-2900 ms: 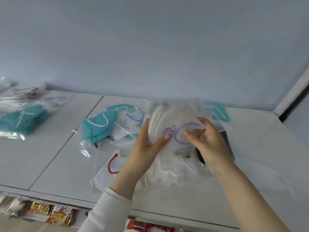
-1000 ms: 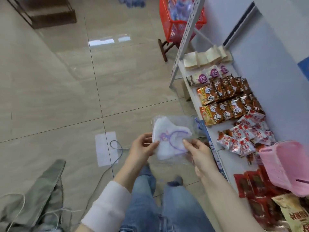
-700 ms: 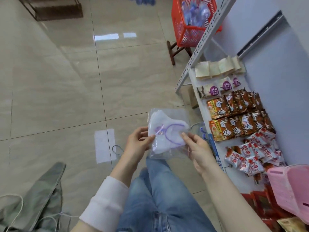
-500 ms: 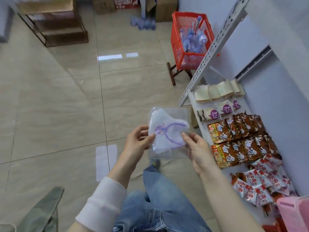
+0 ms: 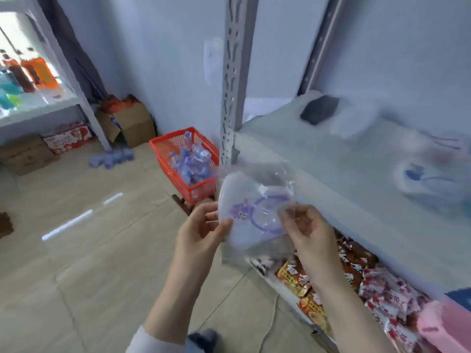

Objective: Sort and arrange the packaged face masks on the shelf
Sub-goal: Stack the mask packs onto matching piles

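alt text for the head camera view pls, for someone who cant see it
A person's left hand and right hand pinch a white packaged face mask with a purple ear loop in front of a pale shelf. Blurred masks lie on it, snack packets sit below, and a red basket of bottles stands beyond.

View: swung up from the floor and lower snack packets (image 5: 369, 284) to the top of the white shelf (image 5: 344, 159)
Mask packet (image 5: 252, 212): lifted by left hand (image 5: 201, 233) and right hand (image 5: 308, 230) from over the floor to just beside the shelf's front edge
Red basket (image 5: 188, 159): now seen just left of the packet
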Tool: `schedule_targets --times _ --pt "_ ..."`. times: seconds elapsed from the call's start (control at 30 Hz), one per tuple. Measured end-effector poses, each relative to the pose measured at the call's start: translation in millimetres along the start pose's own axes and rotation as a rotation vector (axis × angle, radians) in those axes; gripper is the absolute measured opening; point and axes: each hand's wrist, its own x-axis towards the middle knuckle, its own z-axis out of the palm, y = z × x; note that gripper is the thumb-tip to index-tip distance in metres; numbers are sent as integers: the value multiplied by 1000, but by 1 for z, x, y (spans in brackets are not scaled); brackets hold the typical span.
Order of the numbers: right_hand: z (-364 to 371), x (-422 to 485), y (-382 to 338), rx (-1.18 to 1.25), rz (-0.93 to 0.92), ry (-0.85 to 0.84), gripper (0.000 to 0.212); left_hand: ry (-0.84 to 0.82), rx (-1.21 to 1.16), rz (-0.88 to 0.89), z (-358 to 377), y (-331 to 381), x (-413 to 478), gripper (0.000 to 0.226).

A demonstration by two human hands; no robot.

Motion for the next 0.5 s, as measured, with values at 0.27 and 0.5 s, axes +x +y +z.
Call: schedule_targets --times 0.27,0.5 --pt "-61 28 -22 -59 -78 624 22 -554 108 120 106 31 94 14" --pt "-112 26 -16 -138 -34 911 13 -793 156 189 195 19 107 14"
